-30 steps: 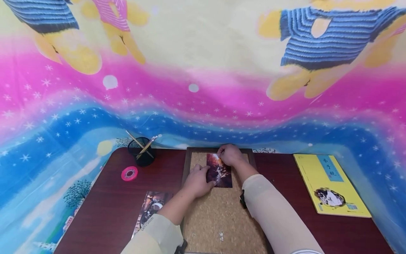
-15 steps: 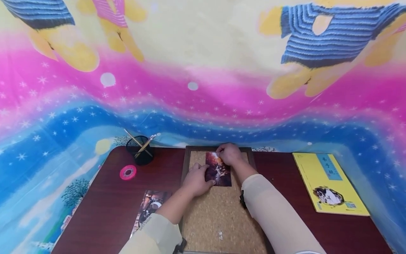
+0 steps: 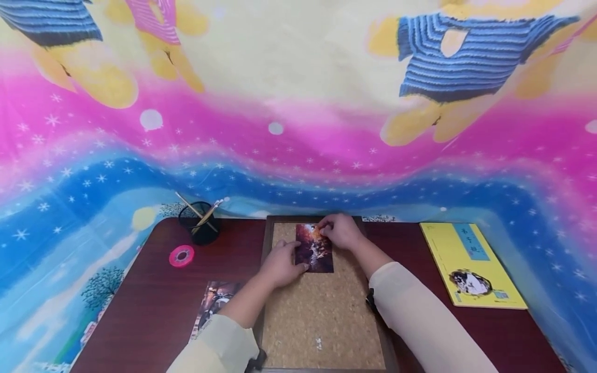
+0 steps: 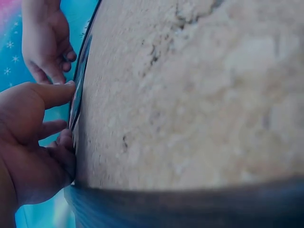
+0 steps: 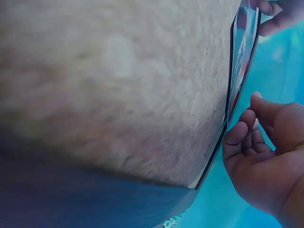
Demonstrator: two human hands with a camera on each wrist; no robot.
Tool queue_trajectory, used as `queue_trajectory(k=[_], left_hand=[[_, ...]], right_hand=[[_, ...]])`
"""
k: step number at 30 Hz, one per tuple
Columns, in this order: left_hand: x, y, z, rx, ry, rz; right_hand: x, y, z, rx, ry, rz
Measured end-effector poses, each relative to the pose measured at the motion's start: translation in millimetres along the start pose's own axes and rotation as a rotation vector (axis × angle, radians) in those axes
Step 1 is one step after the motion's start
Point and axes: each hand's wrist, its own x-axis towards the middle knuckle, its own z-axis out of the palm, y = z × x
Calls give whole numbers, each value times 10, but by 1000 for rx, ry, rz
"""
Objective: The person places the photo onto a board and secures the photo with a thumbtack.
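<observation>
Fingers of the left hand (image 3: 280,265) reach out, fairly straight, onto the left side of the dark picture (image 3: 313,253); those of the right hand (image 3: 344,232) curl at its upper right, and we cannot tell whether they pinch anything. We see a reddish-brown surface (image 3: 149,311) bearing a framed cork board (image 3: 331,311), with the dark picture near its far end. Rightward lies a yellow book (image 3: 466,265); we read 弟子规 on its blue label (image 3: 470,242). Left of the board are a second picture (image 3: 215,301), partly behind a sleeve (image 3: 215,344), a black cup (image 3: 201,235) holding sticks (image 3: 188,204), and a pink ring (image 3: 190,255).
</observation>
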Motion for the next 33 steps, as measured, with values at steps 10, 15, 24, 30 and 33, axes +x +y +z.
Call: queue_trajectory(k=[10, 15, 24, 30, 33], left_hand=[[-95, -95, -59, -112, 59, 60], [-149, -105, -125, -143, 100, 75], [-235, -105, -204, -119, 137, 73], [-290, -164, -267, -124, 144, 45], [-322, -197, -291, -123, 145, 31]], right_hand=[[-243, 98, -78, 39, 24, -41], [-353, 170, -146, 71, 39, -58], [-595, 225, -286, 49, 54, -60], [-743, 300, -357, 23, 67, -74], [-824, 350, -392, 18, 71, -71]])
